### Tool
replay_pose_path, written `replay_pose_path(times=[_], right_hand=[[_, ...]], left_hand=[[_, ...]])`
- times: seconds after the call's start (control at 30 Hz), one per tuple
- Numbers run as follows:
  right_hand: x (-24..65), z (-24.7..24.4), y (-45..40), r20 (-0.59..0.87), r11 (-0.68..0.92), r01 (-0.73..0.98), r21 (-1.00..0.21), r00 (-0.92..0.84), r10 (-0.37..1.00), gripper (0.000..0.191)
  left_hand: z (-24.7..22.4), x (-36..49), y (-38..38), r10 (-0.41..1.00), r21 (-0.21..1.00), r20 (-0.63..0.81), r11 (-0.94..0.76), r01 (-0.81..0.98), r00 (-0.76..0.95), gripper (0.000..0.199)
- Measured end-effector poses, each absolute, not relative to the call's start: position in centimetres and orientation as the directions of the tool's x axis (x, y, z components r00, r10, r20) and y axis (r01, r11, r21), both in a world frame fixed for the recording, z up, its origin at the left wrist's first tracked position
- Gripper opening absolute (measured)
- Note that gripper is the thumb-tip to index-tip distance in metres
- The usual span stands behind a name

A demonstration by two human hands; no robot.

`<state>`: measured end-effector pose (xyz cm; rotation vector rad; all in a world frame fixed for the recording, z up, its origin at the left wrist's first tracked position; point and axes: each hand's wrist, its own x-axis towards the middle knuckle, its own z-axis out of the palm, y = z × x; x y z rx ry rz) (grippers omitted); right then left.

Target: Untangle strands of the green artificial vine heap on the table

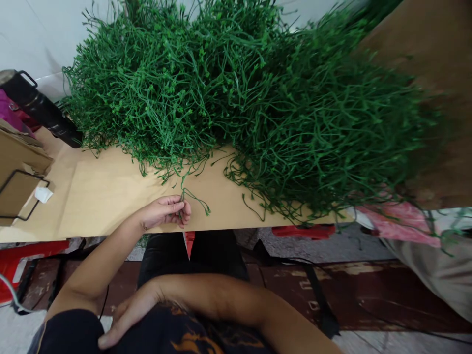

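Note:
My left hand (167, 211) is closed in a pinch at the table's front edge. Between its thumb and fingers is a thin green plastic stem (195, 196), whose branching tips stick out above and to the right. My right hand (131, 312) lies against my dark shirt, the forearm crossing my body. One stretched-out digit of it shows; the other fingers are mostly hidden, and I see nothing held there. Beyond my left hand, a large heap of green artificial plant stems (177, 93) covers the back of the table, with loose strands hanging towards me.
Brown board covers the tabletop (103, 196). A black flask (44, 108) leans at the left, near a cardboard box (18, 167) and a black wire frame (27, 219). Brown cardboard (435, 98) rises at the right. Pink plastic (401, 221) lies beside another person's leg (435, 270).

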<state>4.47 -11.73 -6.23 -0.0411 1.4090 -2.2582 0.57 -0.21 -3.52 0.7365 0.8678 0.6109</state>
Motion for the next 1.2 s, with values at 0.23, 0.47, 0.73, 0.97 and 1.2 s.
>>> replay_pose_path(times=[0.23,0.47,0.73,0.97,1.2], right_hand=[[3.6,-5.9,-10.4,-0.266,-0.282,0.434,-0.856,-0.837,-0.479,0.030],[12.2,-6.3,-7.3,0.153,0.190,-0.152,-0.970,-0.988,-0.009,0.025],[19.3,-2.8,-1.7,0.488,0.537,0.410,-0.737,-0.228,0.843,0.017],[17.9,-4.6,0.6,0.408,0.503,0.429,-0.750,-0.299,0.863,0.019],[19.0,-4.8,0.6,0.353,0.442,0.365,-0.819,-0.286,0.891,0.015]], left_hand=[[-3.4,0.8,-0.4,0.754,0.804,-0.427,0.569,-0.171,0.499,0.037],[-3.7,1.4,-1.4,0.837,0.878,-0.357,0.452,-0.157,0.414,0.042],[-3.7,3.9,-2.9,0.970,0.971,-0.176,0.143,0.189,0.171,0.027],[-3.9,4.6,-2.9,0.976,0.854,0.044,-0.148,0.498,0.215,0.021],[-2.7,3.8,-2.5,0.993,0.878,0.036,-0.084,0.470,0.111,0.024]])
